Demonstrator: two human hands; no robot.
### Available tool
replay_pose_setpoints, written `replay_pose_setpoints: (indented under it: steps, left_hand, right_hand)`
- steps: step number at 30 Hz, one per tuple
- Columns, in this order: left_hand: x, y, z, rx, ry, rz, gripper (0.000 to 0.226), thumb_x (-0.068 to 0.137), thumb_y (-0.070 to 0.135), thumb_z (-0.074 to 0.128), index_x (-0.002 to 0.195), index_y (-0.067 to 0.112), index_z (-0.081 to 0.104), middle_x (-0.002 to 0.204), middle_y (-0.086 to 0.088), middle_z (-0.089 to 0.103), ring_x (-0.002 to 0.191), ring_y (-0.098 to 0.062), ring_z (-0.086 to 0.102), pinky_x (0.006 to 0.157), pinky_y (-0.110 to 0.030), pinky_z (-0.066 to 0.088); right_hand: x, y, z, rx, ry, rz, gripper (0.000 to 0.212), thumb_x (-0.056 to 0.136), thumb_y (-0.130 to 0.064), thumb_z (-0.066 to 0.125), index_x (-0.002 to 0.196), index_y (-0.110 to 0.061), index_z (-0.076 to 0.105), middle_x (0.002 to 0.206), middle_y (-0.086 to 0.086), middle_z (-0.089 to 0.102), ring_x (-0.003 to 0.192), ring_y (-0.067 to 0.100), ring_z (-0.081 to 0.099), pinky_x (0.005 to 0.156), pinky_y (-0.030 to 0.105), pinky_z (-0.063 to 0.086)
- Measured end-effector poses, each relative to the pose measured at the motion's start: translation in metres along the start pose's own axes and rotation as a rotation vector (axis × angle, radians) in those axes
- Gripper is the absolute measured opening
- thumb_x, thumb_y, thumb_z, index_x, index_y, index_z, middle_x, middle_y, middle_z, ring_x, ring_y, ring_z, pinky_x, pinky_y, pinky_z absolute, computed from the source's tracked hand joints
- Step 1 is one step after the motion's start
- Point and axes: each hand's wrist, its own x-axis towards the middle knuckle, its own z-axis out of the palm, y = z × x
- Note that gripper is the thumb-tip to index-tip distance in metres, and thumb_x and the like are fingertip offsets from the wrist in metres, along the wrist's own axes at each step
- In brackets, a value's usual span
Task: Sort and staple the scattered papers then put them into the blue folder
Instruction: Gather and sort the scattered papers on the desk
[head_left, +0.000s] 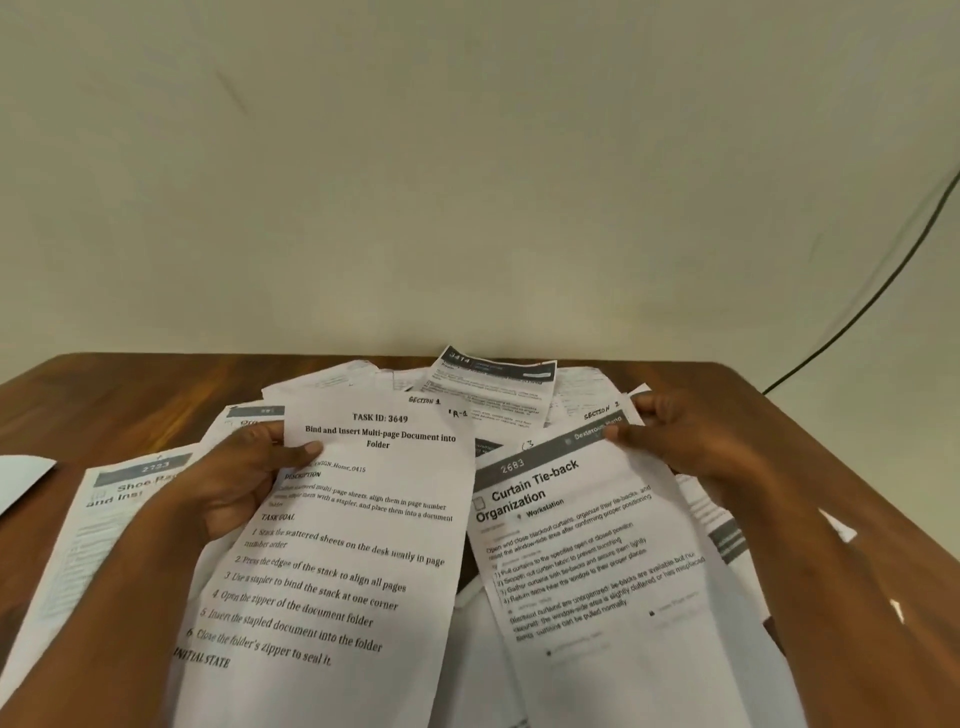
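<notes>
The left hand (244, 483) is gripping the left edge of a printed sheet (358, 525) headed "TASK ID: 3649", with the thumb lying across the face of the page and the fingers curled behind it. I am reading "SECTION 1" handwritten at this sheet's top right corner. The right hand (691, 441) is pinching the top right corner of a second sheet (587, 540) titled "Curtain Tie-back Organization", numbered 2683, thumb on top and fingers behind. I am seeing both sheets raised side by side above the pile, close together, their inner edges nearly meeting. Beneath and around them, loose papers (493, 389) are lying overlapped across the wooden table (104, 400); one at the far side is showing a dark header numbered 3414, and one at the left (119, 499) is showing 2723. A pale object's corner (21, 483) is entering at the left edge. A dark cable (857, 312) is running down the wall (467, 182) at the right.
</notes>
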Motion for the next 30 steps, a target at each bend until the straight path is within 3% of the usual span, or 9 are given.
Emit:
replay_pose_setpoints:
  steps: [2, 5, 10, 12, 17, 20, 24, 30]
  left_hand:
    - [0.002, 0.0, 0.003, -0.007, -0.027, -0.011, 0.05, 0.083, 0.008, 0.082, 0.13, -0.002, 0.067, 0.126, -0.027, 0.071, 0.102, -0.04, 0.076, 0.076, -0.046, 0.066]
    - [0.005, -0.001, 0.008, 0.001, -0.027, -0.019, 0.041, 0.089, 0.005, 0.068, 0.13, -0.001, 0.067, 0.126, -0.027, 0.071, 0.103, -0.041, 0.076, 0.079, -0.048, 0.066]
    - [0.008, -0.002, 0.033, 0.02, -0.008, 0.009, 0.041, 0.091, 0.004, 0.067, 0.132, 0.001, 0.065, 0.127, -0.021, 0.072, 0.117, -0.041, 0.07, 0.106, -0.057, 0.053]
    - [0.009, -0.002, 0.048, 0.0, -0.004, 0.013, 0.041, 0.091, 0.003, 0.068, 0.132, 0.001, 0.065, 0.126, -0.021, 0.073, 0.117, -0.04, 0.07, 0.11, -0.057, 0.048]
    - [0.012, -0.003, 0.079, 0.022, 0.019, 0.055, 0.036, 0.091, 0.002, 0.07, 0.127, 0.0, 0.067, 0.12, -0.017, 0.076, 0.111, -0.034, 0.075, 0.101, -0.051, 0.056]
    - [0.013, -0.006, 0.091, 0.023, 0.033, 0.074, 0.03, 0.093, -0.001, 0.068, 0.123, -0.001, 0.069, 0.117, -0.016, 0.077, 0.107, -0.03, 0.076, 0.09, -0.041, 0.062]
    - [0.009, -0.007, 0.106, 0.017, 0.028, 0.085, 0.022, 0.097, -0.002, 0.065, 0.118, 0.0, 0.07, 0.111, -0.017, 0.079, 0.099, -0.029, 0.078, 0.074, -0.034, 0.065]
    - [0.009, -0.015, 0.119, -0.019, 0.141, 0.135, 0.023, 0.098, 0.002, 0.066, 0.12, 0.004, 0.072, 0.11, -0.018, 0.079, 0.099, -0.035, 0.077, 0.082, -0.044, 0.064]
  right_hand:
    - [0.001, 0.0, -0.001, 0.13, 0.039, 0.014, 0.017, 0.092, -0.016, 0.076, 0.108, -0.011, 0.078, 0.102, 0.004, 0.081, 0.101, 0.029, 0.076, 0.098, 0.047, 0.058]
    - [0.002, -0.002, 0.0, 0.201, 0.084, 0.008, 0.019, 0.094, -0.02, 0.074, 0.11, -0.01, 0.078, 0.102, 0.008, 0.081, 0.101, 0.034, 0.076, 0.097, 0.05, 0.058]
    - [0.008, -0.004, 0.016, 0.333, 0.173, -0.053, 0.013, 0.097, -0.018, 0.071, 0.105, -0.011, 0.079, 0.102, 0.01, 0.08, 0.102, 0.035, 0.075, 0.099, 0.051, 0.057]
    - [0.012, -0.004, 0.026, 0.353, 0.21, -0.079, 0.013, 0.098, -0.02, 0.071, 0.1, -0.013, 0.081, 0.101, 0.009, 0.081, 0.102, 0.035, 0.075, 0.099, 0.052, 0.057]
    - [0.019, -0.006, 0.049, 0.422, 0.279, -0.082, 0.018, 0.102, -0.025, 0.066, 0.098, -0.016, 0.081, 0.099, 0.003, 0.081, 0.103, 0.029, 0.075, 0.093, 0.039, 0.055]
    - [0.017, -0.01, 0.061, 0.431, 0.302, -0.08, 0.021, 0.104, -0.028, 0.062, 0.1, -0.017, 0.08, 0.1, 0.001, 0.081, 0.104, 0.028, 0.075, 0.097, 0.044, 0.056]
    - [0.011, -0.018, 0.076, 0.488, 0.314, -0.043, 0.026, 0.107, -0.029, 0.057, 0.096, -0.02, 0.079, 0.094, 0.0, 0.081, 0.095, 0.023, 0.077, 0.092, 0.04, 0.059]
    - [0.005, -0.022, 0.085, 0.604, 0.297, 0.016, 0.03, 0.107, -0.036, 0.054, 0.11, -0.017, 0.078, 0.101, 0.006, 0.081, 0.101, 0.031, 0.075, 0.087, 0.04, 0.059]
